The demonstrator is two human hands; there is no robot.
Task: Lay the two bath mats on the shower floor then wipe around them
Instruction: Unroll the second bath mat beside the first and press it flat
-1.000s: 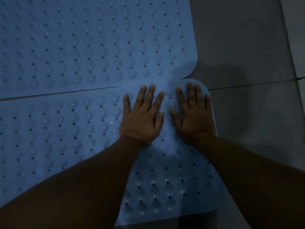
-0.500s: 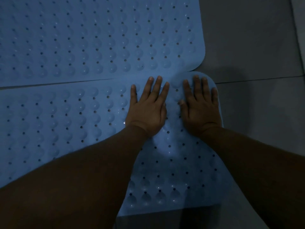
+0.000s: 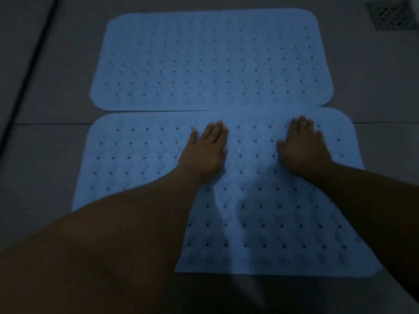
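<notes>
- Two blue bath mats on grey tiled shower floor [image 3: 56,155], long edges meeting.
- Far mat [image 3: 210,62] lies flat; near mat [image 3: 260,211] just overlaps its right edge.
- Left hand [image 3: 205,152] and right hand [image 3: 303,150]: both hands flat, palms down on near mat, fingers extended, gripping nothing.
- Floor drain [image 3: 391,14] top right, well apart.

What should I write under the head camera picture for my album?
Both hands, left hand and right hand, press flat on the near blue mat.

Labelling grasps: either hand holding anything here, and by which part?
Nothing is held. Left hand and right hand lie flat, palms down, on the near blue perforated rubber bath mat.
</notes>
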